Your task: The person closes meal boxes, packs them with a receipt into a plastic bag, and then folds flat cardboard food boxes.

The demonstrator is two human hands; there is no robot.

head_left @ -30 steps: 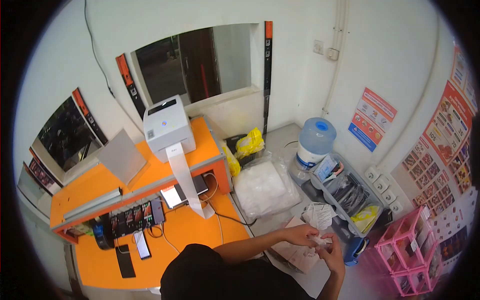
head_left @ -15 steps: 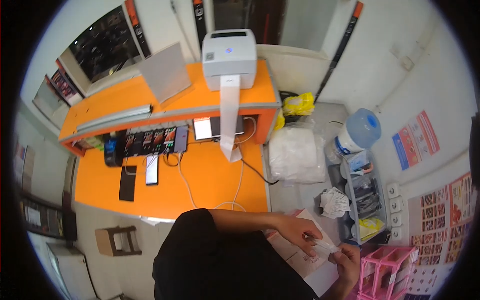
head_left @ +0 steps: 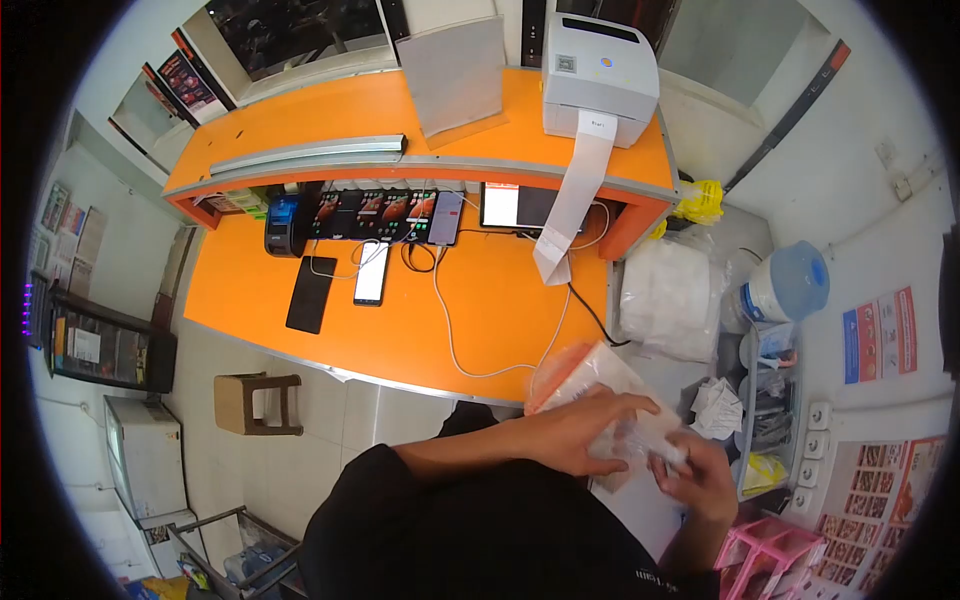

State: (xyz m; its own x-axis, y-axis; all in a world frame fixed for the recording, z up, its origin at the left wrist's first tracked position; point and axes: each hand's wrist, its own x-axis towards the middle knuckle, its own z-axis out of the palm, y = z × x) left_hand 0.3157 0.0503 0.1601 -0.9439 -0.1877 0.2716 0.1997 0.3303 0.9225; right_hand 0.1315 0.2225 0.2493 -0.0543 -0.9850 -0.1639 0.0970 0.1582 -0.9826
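Observation:
A pale paper packet (head_left: 610,372), with clear plastic about it, lies tilted across the front right edge of the orange desk. My left hand (head_left: 580,430) curves over the packet, its index finger and thumb apart around the near part. Crumpled clear plastic (head_left: 640,445) shows between my two hands. My right hand (head_left: 700,475) is closed, its fingertips pinching that plastic at the right side. The packet's lower part is partly hidden by my left hand. Just right of the packet sits a crumpled white printed paper (head_left: 717,408).
On the orange desk (head_left: 400,345) are phones, cables and a card reader (head_left: 285,225). A label printer (head_left: 600,80) with a hanging paper strip stands on the shelf. Bagged white material (head_left: 668,300), a water bottle (head_left: 790,282), a grey organiser and pink racks stand right. A stool (head_left: 255,403) is lower left.
The view has turned left, bringing the stool and floor into sight. The packet has shifted left and away from me, towards the orange desk. My left hand's thumb and index finger have spread.

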